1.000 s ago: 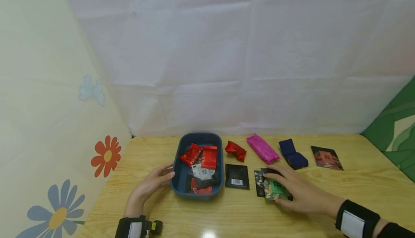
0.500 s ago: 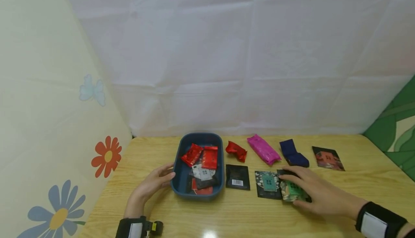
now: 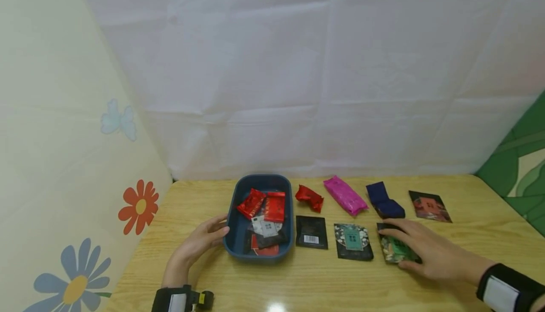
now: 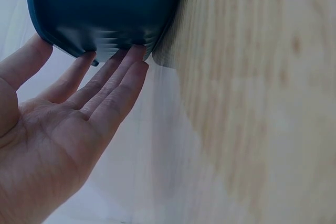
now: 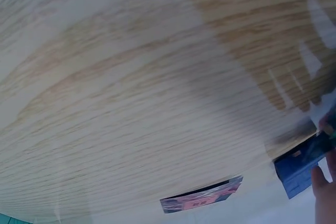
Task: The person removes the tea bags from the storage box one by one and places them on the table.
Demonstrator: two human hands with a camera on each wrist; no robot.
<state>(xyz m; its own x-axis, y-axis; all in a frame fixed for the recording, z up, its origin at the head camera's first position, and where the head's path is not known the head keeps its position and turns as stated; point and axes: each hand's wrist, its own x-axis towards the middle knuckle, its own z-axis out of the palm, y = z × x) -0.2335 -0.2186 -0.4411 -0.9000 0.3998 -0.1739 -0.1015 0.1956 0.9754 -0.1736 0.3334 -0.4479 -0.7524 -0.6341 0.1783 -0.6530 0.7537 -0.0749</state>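
Observation:
Beside a dark blue plastic bin [image 3: 259,258], my left hand [image 3: 197,242] rests its extended fingers on the outer wall, as the left wrist view also shows. My right hand [image 3: 436,254] holds a green-and-black packet [image 3: 397,247] flat at the table, fingers along its far edge and thumb at the near edge. The hand covers the packet's right part. Just left of it lies a black packet with a teal label [image 3: 353,239], and farther left a black packet with a barcode [image 3: 311,229]. Only a fingertip edge of the right hand shows in the right wrist view.
Inside the bin are red wrappers [image 3: 274,206] and a black packet with a grey label [image 3: 268,228]. Behind the row lie a red twisted wrapper [image 3: 310,198], a magenta packet [image 3: 345,195], a folded navy packet [image 3: 385,202] and a red-and-black packet [image 3: 429,206].
My right hand has moved right with the green-and-black packet, away from the teal-labelled packet it overlapped, which now shows fully. The left hand and bin stay put.

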